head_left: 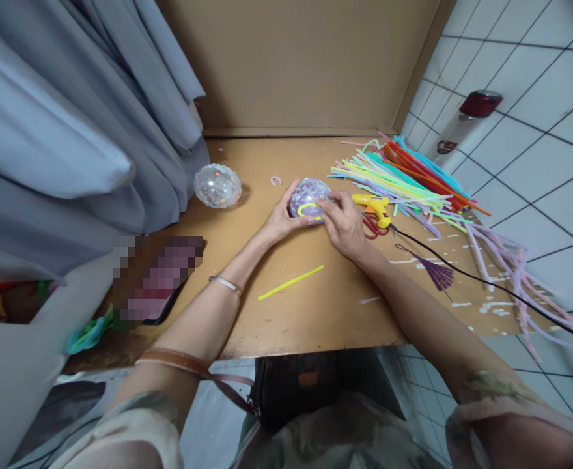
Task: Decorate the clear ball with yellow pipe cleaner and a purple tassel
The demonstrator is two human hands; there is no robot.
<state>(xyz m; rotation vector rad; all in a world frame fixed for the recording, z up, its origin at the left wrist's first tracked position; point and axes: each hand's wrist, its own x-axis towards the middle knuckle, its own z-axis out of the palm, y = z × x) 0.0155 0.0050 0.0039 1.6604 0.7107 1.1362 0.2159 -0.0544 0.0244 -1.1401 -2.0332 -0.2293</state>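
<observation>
A purple-and-white fuzzy ball [310, 191] sits between my two hands over the middle of the table. My left hand [282, 218] is curled round its left side and underside. On the ball's near face lies a bent piece of yellow pipe cleaner [302, 210], shaped like an open loop. My right hand [344, 223] pinches the right end of this loop at the ball, its fingertips partly hidden. A straight yellow pipe cleaner [291, 283] lies on the table nearer to me. Close beyond my right hand rests a yellow glue gun [377, 205].
Red-handled scissors [375, 229] lie by the glue gun, whose black cord [462, 262] runs right. Bundled coloured pipe cleaners [408, 172] fill the back right, near a purple tassel [433, 270]. At left are a clear ball [218, 187], a phone [162, 280] and a grey curtain [71, 117].
</observation>
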